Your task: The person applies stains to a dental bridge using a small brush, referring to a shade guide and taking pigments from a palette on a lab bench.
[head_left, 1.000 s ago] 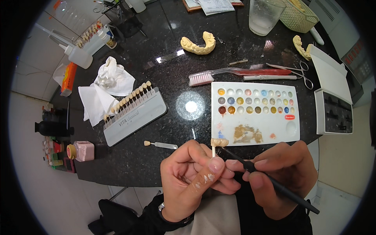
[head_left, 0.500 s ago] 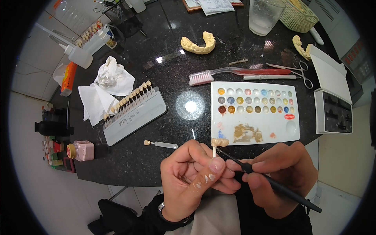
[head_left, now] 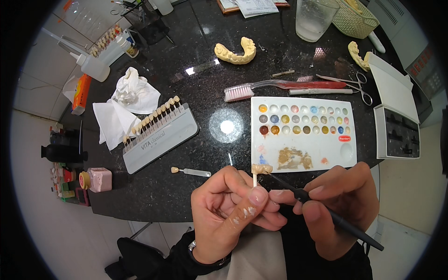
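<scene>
Between the thumb and fingers of my left hand (head_left: 233,210) is a thin pale stick (head_left: 255,180), held upright. A small tooth-coloured dental bridge (head_left: 262,169) sits on its top. My right hand (head_left: 338,210) grips a slim black brush (head_left: 333,218) at a slant. The brush's fine tip meets the right end of the bridge, or lies just beside it. Whitish smears mark my left thumb. Just beyond both hands lies a white paint palette (head_left: 326,148) with wells of coloured stain and a brown smear. Left of my hands rests a single shade tab (head_left: 189,172).
A shade guide (head_left: 163,140) and crumpled tissues (head_left: 135,91) lie on the left. A pink jar (head_left: 100,180) stands near the table's left edge. Farther back are a plaster dental model (head_left: 236,52), a toothbrush (head_left: 280,84), a clamp (head_left: 357,85) and a glass (head_left: 315,21). An open box (head_left: 396,130) is at right.
The brush tip has risen from beside the stick to the right end of the bridge. My right hand has shifted slightly upward; my left hand stays in place.
</scene>
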A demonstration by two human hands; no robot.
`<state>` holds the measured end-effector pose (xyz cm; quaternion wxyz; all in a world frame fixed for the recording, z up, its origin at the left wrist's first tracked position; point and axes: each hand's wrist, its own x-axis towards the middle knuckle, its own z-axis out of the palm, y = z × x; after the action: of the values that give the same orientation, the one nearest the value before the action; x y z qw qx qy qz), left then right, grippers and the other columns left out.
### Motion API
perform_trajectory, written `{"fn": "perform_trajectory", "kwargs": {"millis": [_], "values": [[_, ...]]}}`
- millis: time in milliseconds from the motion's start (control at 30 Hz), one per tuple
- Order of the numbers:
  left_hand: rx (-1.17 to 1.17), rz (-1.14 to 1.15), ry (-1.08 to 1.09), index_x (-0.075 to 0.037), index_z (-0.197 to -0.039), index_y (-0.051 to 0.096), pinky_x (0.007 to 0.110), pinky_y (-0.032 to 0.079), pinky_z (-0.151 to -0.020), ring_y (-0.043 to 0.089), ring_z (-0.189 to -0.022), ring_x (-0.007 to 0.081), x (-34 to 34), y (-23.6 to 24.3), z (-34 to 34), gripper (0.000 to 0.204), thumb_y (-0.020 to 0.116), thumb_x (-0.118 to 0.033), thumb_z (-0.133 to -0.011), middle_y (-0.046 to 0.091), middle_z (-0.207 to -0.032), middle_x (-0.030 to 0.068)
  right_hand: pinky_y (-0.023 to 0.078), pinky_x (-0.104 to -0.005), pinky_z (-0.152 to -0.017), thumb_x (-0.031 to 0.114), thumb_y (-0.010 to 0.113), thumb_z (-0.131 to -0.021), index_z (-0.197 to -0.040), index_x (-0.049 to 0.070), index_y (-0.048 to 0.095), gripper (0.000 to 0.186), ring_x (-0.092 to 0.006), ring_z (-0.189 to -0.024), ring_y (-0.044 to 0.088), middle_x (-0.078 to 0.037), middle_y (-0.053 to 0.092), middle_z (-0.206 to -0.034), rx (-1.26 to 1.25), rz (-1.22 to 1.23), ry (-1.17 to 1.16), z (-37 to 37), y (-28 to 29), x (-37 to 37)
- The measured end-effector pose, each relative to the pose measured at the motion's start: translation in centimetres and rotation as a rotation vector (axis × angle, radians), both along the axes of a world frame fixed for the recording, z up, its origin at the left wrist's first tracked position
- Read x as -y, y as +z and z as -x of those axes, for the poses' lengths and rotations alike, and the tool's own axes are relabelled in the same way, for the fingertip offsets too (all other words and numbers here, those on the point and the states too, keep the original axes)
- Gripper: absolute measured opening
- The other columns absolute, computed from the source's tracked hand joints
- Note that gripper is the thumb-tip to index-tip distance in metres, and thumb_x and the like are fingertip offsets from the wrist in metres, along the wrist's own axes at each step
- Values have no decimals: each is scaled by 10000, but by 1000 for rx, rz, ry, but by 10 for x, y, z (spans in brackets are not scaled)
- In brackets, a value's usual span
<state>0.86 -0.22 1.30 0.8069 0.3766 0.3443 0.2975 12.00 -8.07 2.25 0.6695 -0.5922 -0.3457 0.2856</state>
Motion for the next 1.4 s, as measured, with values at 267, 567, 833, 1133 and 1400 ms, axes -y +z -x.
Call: {"fn": "perform_trajectory", "kwargs": {"millis": [267, 567, 833, 1133, 1400], "values": [[20, -52, 16, -39, -725, 409, 222, 477, -564, 518, -540, 100, 1, -2, -2, 236, 576, -192, -789, 532, -670, 105, 481, -189, -543, 70, 621, -742, -832, -13, 416, 239, -120, -562, 571, -146, 546, -697, 14, -5, 27, 0, -1, 1], [30, -51, 21, -37, -727, 413, 216, 474, -539, 526, -549, 104, 1, -3, -1, 244, 586, -200, -783, 538, -673, 108, 483, -194, -549, 45, 609, -739, -826, -24, 418, 220, -126, -563, 576, -163, 555, -698, 63, -27, 114, -8, -3, 1], [13, -44, 19, -39, -725, 416, 215, 474, -543, 529, -554, 106, 1, -1, -1, 247, 593, -203, -777, 545, -681, 110, 475, -187, -529, 47, 615, -735, -818, -29, 424, 221, -122, -549, 572, -161, 555, -685, 17, -31, 33, -2, -2, -1], [17, -48, 18, -40, -724, 416, 213, 471, -553, 532, -566, 103, 1, -2, -2, 244, 594, -200, -776, 550, -683, 108, 474, -180, -514, 50, 612, -737, -828, -26, 427, 221, -119, -538, 568, -166, 557, -685, 40, -36, 44, -3, -5, -1], [17, -49, 18, -41, -724, 419, 212, 474, -540, 533, -561, 102, 1, -1, -2, 242, 595, -199, -777, 549, -679, 104, 472, -191, -523, 37, 597, -742, -818, -20, 423, 199, -118, -543, 566, -166, 559, -688, 32, -29, 46, -2, -2, 0]]}}
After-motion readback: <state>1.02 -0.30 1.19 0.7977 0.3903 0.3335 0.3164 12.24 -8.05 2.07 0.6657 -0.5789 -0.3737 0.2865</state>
